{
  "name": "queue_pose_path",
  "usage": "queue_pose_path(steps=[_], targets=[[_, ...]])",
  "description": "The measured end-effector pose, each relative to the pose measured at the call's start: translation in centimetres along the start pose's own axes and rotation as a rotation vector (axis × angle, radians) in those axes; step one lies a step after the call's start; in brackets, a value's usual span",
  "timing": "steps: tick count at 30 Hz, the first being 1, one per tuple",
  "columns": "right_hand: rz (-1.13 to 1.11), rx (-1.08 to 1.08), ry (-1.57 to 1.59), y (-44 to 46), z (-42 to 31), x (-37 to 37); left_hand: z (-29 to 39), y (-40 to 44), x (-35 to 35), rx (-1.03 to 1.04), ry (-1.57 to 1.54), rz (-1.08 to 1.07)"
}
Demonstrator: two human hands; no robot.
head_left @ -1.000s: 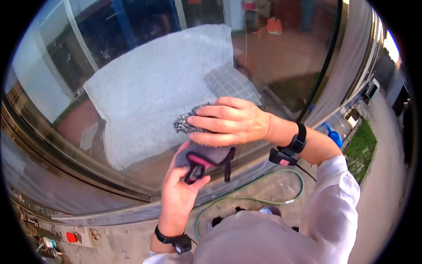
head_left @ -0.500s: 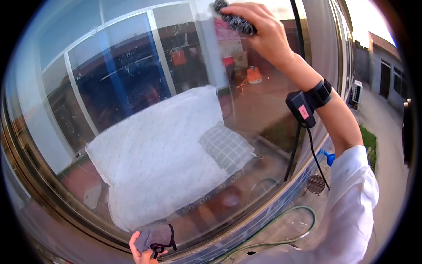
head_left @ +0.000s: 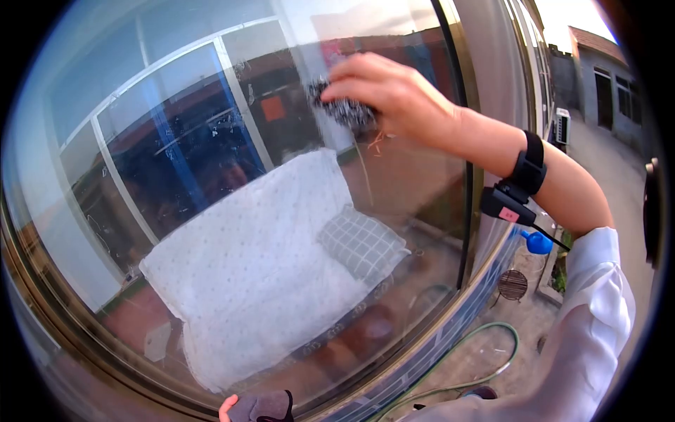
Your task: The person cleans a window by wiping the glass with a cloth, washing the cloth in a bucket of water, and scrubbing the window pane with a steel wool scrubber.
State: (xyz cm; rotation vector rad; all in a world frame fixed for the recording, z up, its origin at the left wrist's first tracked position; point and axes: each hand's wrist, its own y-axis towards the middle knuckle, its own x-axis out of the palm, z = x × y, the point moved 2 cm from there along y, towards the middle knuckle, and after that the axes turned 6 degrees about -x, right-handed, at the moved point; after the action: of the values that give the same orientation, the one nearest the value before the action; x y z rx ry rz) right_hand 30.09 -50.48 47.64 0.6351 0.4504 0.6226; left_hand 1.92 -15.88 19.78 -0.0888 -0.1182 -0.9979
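Observation:
My right hand [head_left: 394, 95] is closed around a dark, silvery scrubbing pad [head_left: 344, 109], which is against the upper part of the large glass window [head_left: 415, 183]. Low in the view, at the bottom edge, my left hand [head_left: 226, 408] shows only a fingertip or two beside a folded grey cloth [head_left: 259, 408] with black edging, which it holds near the window's lower frame. Most of my left hand is cut off. A strap with a small black device [head_left: 508, 204] sits on my right forearm.
Behind the glass are a white-covered sofa [head_left: 246, 281] and a checked cushion [head_left: 364, 243]. A green hose [head_left: 517, 344] lies on the ground at the lower right, near a round grate [head_left: 512, 285] and a blue object [head_left: 538, 242]. A building [head_left: 601, 84] stands at the far right.
My right hand first rose high on the glass with the pad, then came lower and a little left. My left hand, with the grey cloth, moved down away from the pad toward the bottom edge.

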Motion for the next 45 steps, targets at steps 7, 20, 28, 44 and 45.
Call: queue_pose_path(steps=[7, 20, 28, 44, 45], targets=[[-0.084, 0.092, 0.059, -2.7, -2.2, 0.6, 0.2, -0.7, 0.5, -0.082, -0.011, 0.01], [-0.031, 0.103, -0.084, 0.7, 0.6, 0.4, 1.3, 0.0, 2.9, -0.017, 0.002, 0.007], [-0.209, 0.074, -0.063, -1.6, -2.9, 0.5, -1.2, 0.8, 2.6, -0.003, -0.051, -0.072], [0.009, 0.12, -0.193, 3.3, 2.8, 0.2, 0.9, 0.5, 3.8, 0.003, -0.025, -0.07], [-0.065, 0.129, -0.168, 2.5, 1.4, 0.2, 0.2, 0.6, 3.1, 0.004, -0.035, -0.077]])
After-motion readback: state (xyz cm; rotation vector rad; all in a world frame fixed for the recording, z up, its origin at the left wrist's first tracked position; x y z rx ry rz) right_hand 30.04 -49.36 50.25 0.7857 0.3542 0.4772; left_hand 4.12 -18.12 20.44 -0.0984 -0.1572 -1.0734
